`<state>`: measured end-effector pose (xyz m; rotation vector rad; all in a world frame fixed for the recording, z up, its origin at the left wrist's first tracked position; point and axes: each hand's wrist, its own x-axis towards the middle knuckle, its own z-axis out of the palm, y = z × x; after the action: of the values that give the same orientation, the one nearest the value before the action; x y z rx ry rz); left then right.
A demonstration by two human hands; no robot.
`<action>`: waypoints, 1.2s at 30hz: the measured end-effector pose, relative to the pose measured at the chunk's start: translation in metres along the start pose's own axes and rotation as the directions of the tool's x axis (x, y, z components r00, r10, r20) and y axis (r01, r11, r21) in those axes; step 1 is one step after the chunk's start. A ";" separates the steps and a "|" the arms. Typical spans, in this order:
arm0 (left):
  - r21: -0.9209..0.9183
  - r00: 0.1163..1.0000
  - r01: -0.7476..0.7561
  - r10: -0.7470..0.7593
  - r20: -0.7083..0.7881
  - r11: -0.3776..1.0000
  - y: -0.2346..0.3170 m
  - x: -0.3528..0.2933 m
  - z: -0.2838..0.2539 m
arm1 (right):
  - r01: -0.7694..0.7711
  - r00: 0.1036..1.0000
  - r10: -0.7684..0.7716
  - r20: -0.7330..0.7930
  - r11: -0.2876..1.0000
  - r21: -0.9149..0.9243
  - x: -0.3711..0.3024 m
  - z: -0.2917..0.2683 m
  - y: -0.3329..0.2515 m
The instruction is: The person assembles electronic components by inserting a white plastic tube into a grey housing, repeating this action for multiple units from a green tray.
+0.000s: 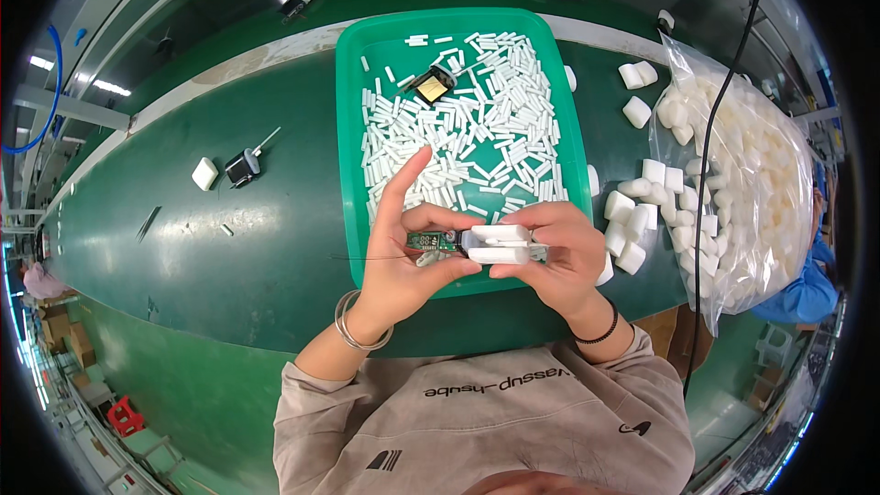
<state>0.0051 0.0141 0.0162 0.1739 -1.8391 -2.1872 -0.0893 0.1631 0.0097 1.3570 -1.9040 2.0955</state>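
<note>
view: head, single fisheye | from: head height | facing: down onto worktop (284, 257) | range: close above hands (396, 255), broad field around

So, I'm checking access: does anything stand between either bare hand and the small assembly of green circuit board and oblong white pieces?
Nothing visible does: the left hand and right hand both touch the assembly directly.

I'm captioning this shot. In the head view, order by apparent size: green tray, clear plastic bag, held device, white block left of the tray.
1. Green tray
2. Clear plastic bag
3. Held device, partly covered
4. White block
</note>
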 end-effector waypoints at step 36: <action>0.070 0.657 0.188 -0.072 -0.750 0.980 0.017 0.158 -0.369 | -0.063 0.829 0.378 0.413 0.796 -0.602 0.024 0.003 0.011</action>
<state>-0.0442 -0.3829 -0.0214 1.0968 -1.4931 -1.6419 -0.1081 0.1449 0.0143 1.6863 -2.7180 1.0612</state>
